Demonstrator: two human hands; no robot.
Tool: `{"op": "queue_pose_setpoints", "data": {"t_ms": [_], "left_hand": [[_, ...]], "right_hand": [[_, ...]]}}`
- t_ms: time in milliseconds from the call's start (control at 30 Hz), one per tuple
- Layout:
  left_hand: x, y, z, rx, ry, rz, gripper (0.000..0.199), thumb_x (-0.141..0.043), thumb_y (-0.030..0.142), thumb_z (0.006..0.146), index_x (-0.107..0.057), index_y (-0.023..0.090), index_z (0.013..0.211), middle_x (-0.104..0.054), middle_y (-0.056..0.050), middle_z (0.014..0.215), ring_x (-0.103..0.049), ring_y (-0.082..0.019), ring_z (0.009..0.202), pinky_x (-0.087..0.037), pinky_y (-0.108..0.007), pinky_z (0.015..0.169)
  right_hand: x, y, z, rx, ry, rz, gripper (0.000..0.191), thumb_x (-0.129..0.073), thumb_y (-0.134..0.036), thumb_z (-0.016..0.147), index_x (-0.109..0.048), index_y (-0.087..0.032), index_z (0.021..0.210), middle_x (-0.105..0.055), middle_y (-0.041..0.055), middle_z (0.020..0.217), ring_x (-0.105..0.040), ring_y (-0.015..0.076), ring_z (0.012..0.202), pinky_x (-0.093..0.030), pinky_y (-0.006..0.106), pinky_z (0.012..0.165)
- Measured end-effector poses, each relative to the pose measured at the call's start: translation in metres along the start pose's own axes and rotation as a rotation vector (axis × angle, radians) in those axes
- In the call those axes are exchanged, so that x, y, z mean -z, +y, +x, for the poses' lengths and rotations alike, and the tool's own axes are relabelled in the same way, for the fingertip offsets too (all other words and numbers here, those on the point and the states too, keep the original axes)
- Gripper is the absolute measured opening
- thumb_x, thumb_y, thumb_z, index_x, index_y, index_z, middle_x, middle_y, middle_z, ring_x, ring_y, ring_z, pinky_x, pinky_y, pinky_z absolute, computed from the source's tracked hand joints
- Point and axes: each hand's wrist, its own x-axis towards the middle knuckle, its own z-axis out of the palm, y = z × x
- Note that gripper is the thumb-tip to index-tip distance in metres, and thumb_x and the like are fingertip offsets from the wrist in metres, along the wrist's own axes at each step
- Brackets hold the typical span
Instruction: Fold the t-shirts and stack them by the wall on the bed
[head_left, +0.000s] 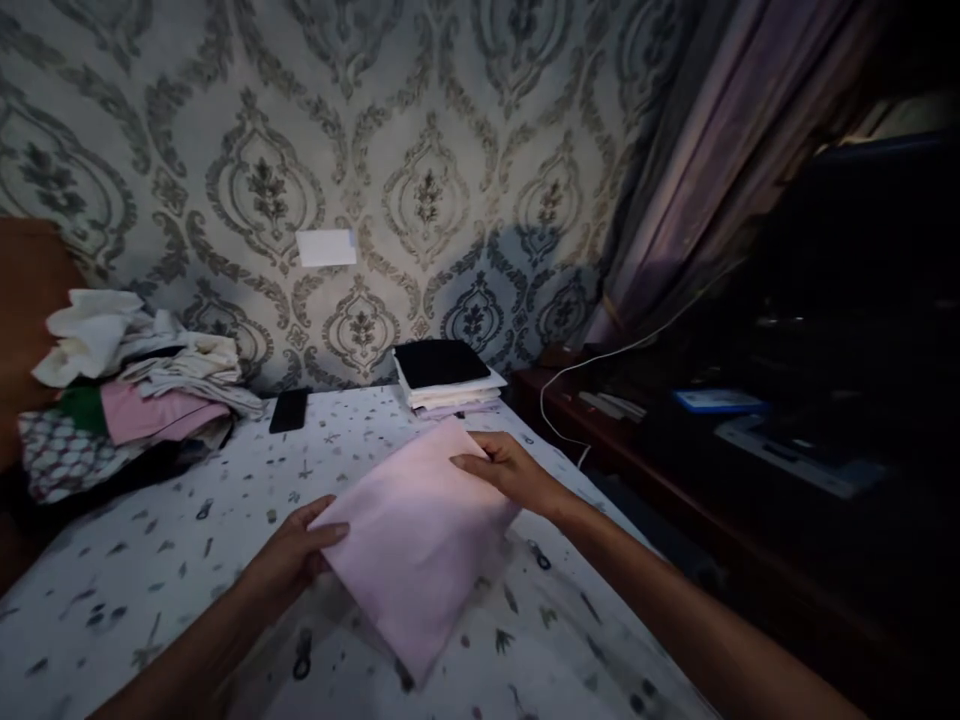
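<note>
A pale pink cloth (pixel 420 540), flat and folded-looking, is held tilted over the patterned white sheet (pixel 240 530). My left hand (pixel 304 545) pinches its left corner, thumb on top and fingers underneath. On the upper right edge, my right hand (pixel 510 470) grips the cloth between thumb and fingers. The lower corner of the cloth points down toward the sheet. Beyond the cloth, against the wall, sits a neat stack of folded cloths (pixel 450 390) with a black one (pixel 441 362) on top.
A loose heap of clothes (pixel 165 410) lies at the left, beside a black phone (pixel 289 411). A white cable (pixel 551 385) runs down at the right, near a dark table (pixel 559 400) holding a blue-edged item (pixel 720 402). A curtain (pixel 690 200) hangs at the right.
</note>
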Motion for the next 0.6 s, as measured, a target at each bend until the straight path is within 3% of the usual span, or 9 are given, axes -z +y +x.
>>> {"op": "queue_pose_setpoints", "data": {"t_ms": [133,267,467,600], "left_hand": [[-0.042,0.018,0.05,-0.104,0.001,-0.052,0.045,-0.093,0.03,0.055,-0.074,0.013,0.092,-0.075,-0.008,0.086,-0.066,-0.017,0.07,-0.057,-0.028,0.066],[-0.074,0.062,0.109,-0.2,0.021,-0.017,0.033,-0.088,0.018,0.057,-0.071,0.01,0.084,-0.073,-0.007,0.079,-0.065,-0.015,0.065,-0.056,-0.025,0.061],[-0.113,0.138,0.209,-0.366,0.139,0.068,0.016,-0.072,0.005,0.067,-0.063,0.013,0.079,-0.068,-0.003,0.072,-0.063,-0.013,0.059,-0.056,-0.026,0.057],[-0.122,0.172,0.28,-0.437,0.245,0.128,0.018,-0.073,0.006,0.073,-0.061,0.014,0.084,-0.065,0.0,0.07,-0.062,-0.012,0.058,-0.054,-0.026,0.058]], "right_hand": [[0.045,0.029,0.004,-0.047,0.207,0.013,0.05,-0.075,-0.061,0.072,-0.07,-0.014,0.089,-0.064,0.0013,0.071,-0.055,0.0147,0.061,-0.042,0.026,0.056],[0.097,0.043,0.039,-0.026,0.322,0.0,0.054,-0.076,-0.064,0.067,-0.071,-0.015,0.09,-0.07,0.0044,0.078,-0.06,0.0182,0.067,-0.047,0.03,0.061],[0.185,0.043,0.139,0.031,0.437,-0.098,0.06,-0.077,-0.066,0.057,-0.068,-0.015,0.087,-0.068,0.0035,0.076,-0.057,0.0174,0.067,-0.045,0.03,0.062],[0.223,0.054,0.216,0.033,0.507,-0.161,0.047,-0.076,-0.055,0.065,-0.067,-0.015,0.088,-0.066,0.0019,0.074,-0.054,0.0161,0.068,-0.043,0.028,0.062]]}}
